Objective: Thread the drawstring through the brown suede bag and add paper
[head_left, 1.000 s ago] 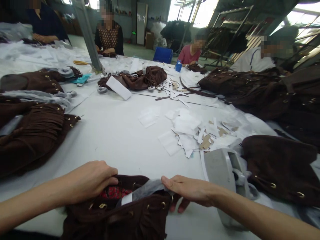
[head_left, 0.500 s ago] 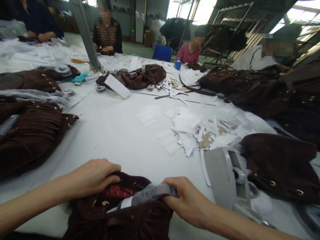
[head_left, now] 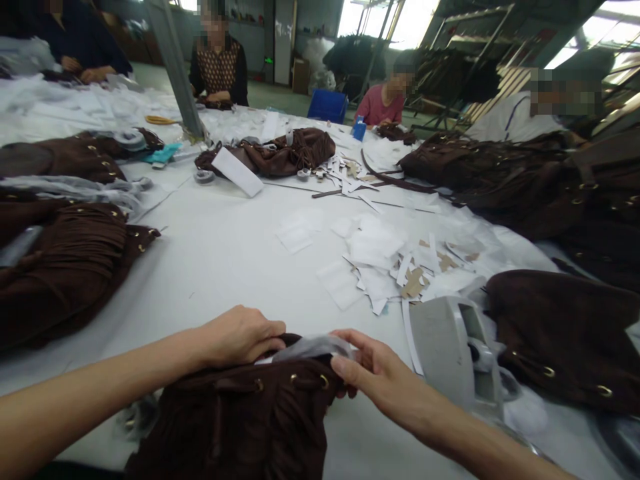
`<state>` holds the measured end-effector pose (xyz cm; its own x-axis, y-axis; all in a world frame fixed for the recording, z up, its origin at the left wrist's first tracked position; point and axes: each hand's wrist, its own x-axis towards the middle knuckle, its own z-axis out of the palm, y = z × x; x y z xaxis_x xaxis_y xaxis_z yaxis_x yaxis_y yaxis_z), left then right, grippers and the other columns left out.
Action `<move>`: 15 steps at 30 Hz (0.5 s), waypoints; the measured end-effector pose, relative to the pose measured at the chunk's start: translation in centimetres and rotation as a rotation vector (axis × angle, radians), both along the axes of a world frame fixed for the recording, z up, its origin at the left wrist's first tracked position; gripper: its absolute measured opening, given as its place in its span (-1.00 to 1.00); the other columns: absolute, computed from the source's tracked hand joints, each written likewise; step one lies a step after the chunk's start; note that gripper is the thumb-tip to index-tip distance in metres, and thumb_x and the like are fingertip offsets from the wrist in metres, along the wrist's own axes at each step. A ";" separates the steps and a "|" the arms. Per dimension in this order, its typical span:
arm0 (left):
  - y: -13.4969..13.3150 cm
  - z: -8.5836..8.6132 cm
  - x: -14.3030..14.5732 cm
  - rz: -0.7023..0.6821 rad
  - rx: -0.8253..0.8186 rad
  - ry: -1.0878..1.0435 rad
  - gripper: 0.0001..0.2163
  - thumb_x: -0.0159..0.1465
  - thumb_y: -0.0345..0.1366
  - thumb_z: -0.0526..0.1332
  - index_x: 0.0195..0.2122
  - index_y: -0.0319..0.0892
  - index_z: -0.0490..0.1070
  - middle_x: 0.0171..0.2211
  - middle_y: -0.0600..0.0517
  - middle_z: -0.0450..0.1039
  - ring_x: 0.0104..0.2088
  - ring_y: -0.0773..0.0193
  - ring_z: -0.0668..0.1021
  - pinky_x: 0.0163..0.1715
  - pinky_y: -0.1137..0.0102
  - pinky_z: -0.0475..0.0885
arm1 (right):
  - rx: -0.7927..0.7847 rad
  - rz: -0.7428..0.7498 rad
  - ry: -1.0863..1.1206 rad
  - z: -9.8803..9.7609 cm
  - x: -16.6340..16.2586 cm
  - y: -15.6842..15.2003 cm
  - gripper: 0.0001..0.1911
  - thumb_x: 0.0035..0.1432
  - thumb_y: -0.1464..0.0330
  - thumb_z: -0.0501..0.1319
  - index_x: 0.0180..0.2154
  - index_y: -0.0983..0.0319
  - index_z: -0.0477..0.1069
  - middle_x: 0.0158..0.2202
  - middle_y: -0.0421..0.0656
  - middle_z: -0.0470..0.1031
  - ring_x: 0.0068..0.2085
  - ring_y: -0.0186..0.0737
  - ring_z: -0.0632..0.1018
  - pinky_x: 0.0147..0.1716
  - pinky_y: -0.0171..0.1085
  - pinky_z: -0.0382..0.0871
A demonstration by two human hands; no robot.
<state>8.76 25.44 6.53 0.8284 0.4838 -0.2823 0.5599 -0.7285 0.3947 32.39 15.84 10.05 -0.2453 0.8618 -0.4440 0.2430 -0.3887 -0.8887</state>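
A dark brown bag (head_left: 250, 413) with brass eyelets and a drawstring stands in front of me at the lower middle. My left hand (head_left: 245, 337) is closed on the far rim of its mouth. At the right corner of the mouth, my right hand (head_left: 367, 367) pinches the edge between thumb and fingers. A strap in grey-white wrapping (head_left: 315, 348) lies across the opening between both hands, close to my right fingers. The inside of the bag is mostly hidden by the front panel.
Right of the bag stands a grey tape dispenser (head_left: 443, 350), beside another brown bag (head_left: 560, 333). Paper scraps (head_left: 375, 247) lie beyond. More brown bags (head_left: 65, 267) are at left, with a large pile (head_left: 500, 167) at right. Several people sit around the table (head_left: 215, 247).
The bag's mouth has narrowed and the red lining no longer shows. My left hand has moved right along the rim, closer to my right hand. The wrapped strap is less visible.
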 end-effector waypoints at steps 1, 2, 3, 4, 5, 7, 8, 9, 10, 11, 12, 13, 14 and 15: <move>0.3 -0.2 -0.3 0.008 -0.028 -0.019 -0.78 0.30 -0.21 -0.03 -0.36 -0.09 0.37 -0.57 0.06 0.43 -0.58 0.29 0.42 -0.55 0.48 0.16 | 0.027 -0.041 0.004 0.0 0.4 -0.2 -0.60 0.15 0.23 0.13 0.00 0.28 0.29 -0.41 -0.15 0.47 -0.42 -0.27 0.46 -0.43 -0.30 0.35; 0.6 -0.3 -0.5 0.016 -0.066 -0.042 -0.78 0.30 -0.22 -0.04 -0.37 -0.10 0.35 -0.59 0.08 0.39 -0.59 0.32 0.39 -0.55 0.49 0.15 | 0.078 -0.078 -0.030 0.0 0.7 -0.4 -0.55 0.16 0.21 0.13 0.05 0.25 0.25 -0.36 -0.12 0.49 -0.42 -0.27 0.47 -0.43 -0.29 0.36; 0.9 -0.4 -0.7 0.021 -0.107 -0.067 -0.79 0.30 -0.24 -0.04 -0.39 -0.11 0.34 -0.60 0.11 0.34 -0.60 0.34 0.35 -0.55 0.50 0.15 | 0.146 -0.105 -0.094 0.0 1.0 -0.7 -0.57 0.17 0.21 0.13 0.05 0.21 0.26 -0.32 -0.11 0.49 -0.42 -0.27 0.47 -0.44 -0.30 0.36; 1.1 -0.5 -0.9 0.020 -0.148 -0.092 -0.79 0.30 -0.25 -0.04 -0.40 -0.11 0.32 -0.61 0.12 0.29 -0.60 0.36 0.31 -0.56 0.51 0.14 | 0.229 -0.116 -0.169 0.0 1.2 -0.9 -0.63 0.18 0.22 0.13 0.01 0.17 0.32 -0.29 -0.11 0.49 -0.42 -0.28 0.47 -0.44 -0.30 0.35; 1.2 -0.5 -1.1 0.015 -0.184 -0.115 -0.80 0.29 -0.26 -0.04 -0.41 -0.12 0.30 -0.62 0.14 0.24 -0.60 0.37 0.27 -0.56 0.52 0.13 | 0.313 -0.108 -0.235 -0.1 1.3 -1.1 -0.70 0.19 0.24 0.13 -0.05 0.15 0.37 -0.27 -0.12 0.49 -0.40 -0.28 0.46 -0.43 -0.31 0.35; 1.3 -0.6 -1.1 0.005 -0.240 -0.148 -0.83 0.28 -0.28 -0.03 -0.42 -0.12 0.27 -0.62 0.16 0.17 -0.59 0.39 0.23 -0.55 0.52 0.12 | 0.449 -0.036 -0.288 -0.1 1.4 -1.3 -0.76 0.22 0.29 0.11 -0.09 0.11 0.42 -0.22 -0.12 0.48 -0.30 -0.25 0.47 -0.33 -0.30 0.37; 1.3 -0.6 -1.1 0.002 -0.266 -0.159 -0.84 0.27 -0.30 -0.02 -0.42 -0.13 0.26 -0.62 0.17 0.16 -0.59 0.40 0.22 -0.55 0.53 0.12 | 0.495 0.007 -0.270 -0.2 1.3 -1.3 -0.75 0.23 0.31 0.10 -0.06 0.09 0.42 -0.16 -0.11 0.46 -0.22 -0.23 0.47 -0.25 -0.28 0.38; 1.3 -0.7 -1.1 0.002 -0.295 -0.166 -0.86 0.26 -0.32 -0.01 -0.43 -0.13 0.25 -0.61 0.17 0.15 -0.59 0.41 0.22 -0.55 0.53 0.11 | 0.523 0.044 -0.234 -0.2 1.2 -1.1 -0.72 0.23 0.33 0.10 -0.02 0.07 0.39 -0.09 -0.10 0.43 -0.13 -0.21 0.46 -0.17 -0.26 0.37; 1.3 -0.7 -1.0 0.006 -0.325 -0.171 -0.87 0.25 -0.34 -0.01 -0.43 -0.13 0.25 -0.61 0.18 0.15 -0.59 0.41 0.22 -0.55 0.53 0.11 | 0.523 0.071 -0.188 -0.4 1.2 -0.9 -0.67 0.22 0.34 0.11 0.02 0.06 0.36 -0.02 -0.10 0.39 -0.05 -0.20 0.43 -0.10 -0.25 0.34; 1.3 -0.8 -1.0 0.011 -0.354 -0.175 -0.87 0.24 -0.35 -0.01 -0.43 -0.14 0.24 -0.61 0.18 0.14 -0.58 0.42 0.22 -0.55 0.53 0.11 | 0.497 0.078 -0.128 -0.6 1.1 -0.6 -0.62 0.20 0.34 0.14 0.07 0.04 0.30 0.02 -0.10 0.36 0.00 -0.19 0.40 -0.04 -0.22 0.32; 1.4 -0.8 -1.0 0.016 -0.381 -0.179 -0.88 0.24 -0.37 -0.01 -0.44 -0.14 0.23 -0.61 0.18 0.13 -0.58 0.42 0.21 -0.55 0.54 0.10 | 0.449 0.056 -0.047 -1.0 1.1 -0.3 -0.55 0.19 0.34 0.15 0.12 0.03 0.24 0.03 -0.09 0.36 0.02 -0.18 0.39 -0.02 -0.20 0.30; 1.4 -0.9 -1.0 0.022 -0.406 -0.185 -0.88 0.23 -0.37 -0.01 -0.45 -0.15 0.22 -0.61 0.19 0.12 -0.58 0.42 0.20 -0.55 0.54 0.10 | 0.391 -0.002 0.044 -1.6 1.0 -0.1 -0.51 0.20 0.32 0.15 0.16 0.03 0.17 0.02 -0.09 0.37 0.01 -0.18 0.41 -0.01 -0.17 0.30; 1.5 -0.9 -1.0 0.028 -0.431 -0.195 -0.87 0.23 -0.38 -0.01 -0.46 -0.15 0.21 -0.61 0.19 0.10 -0.58 0.43 0.19 -0.56 0.54 0.09 | 0.332 -0.082 0.129 -2.2 0.9 0.2 -0.50 0.21 0.30 0.14 0.17 0.04 0.13 -0.01 -0.08 0.39 -0.01 -0.18 0.43 -0.02 -0.15 0.31; 1.5 -0.9 -1.0 0.034 -0.453 -0.208 -0.87 0.23 -0.37 -0.01 -0.47 -0.15 0.19 -0.61 0.19 0.09 -0.58 0.43 0.18 -0.56 0.54 0.09 | 0.276 -0.158 0.193 -2.9 0.8 0.3 -0.51 0.22 0.29 0.12 0.17 0.06 0.12 -0.04 -0.08 0.41 -0.05 -0.18 0.45 -0.04 -0.14 0.32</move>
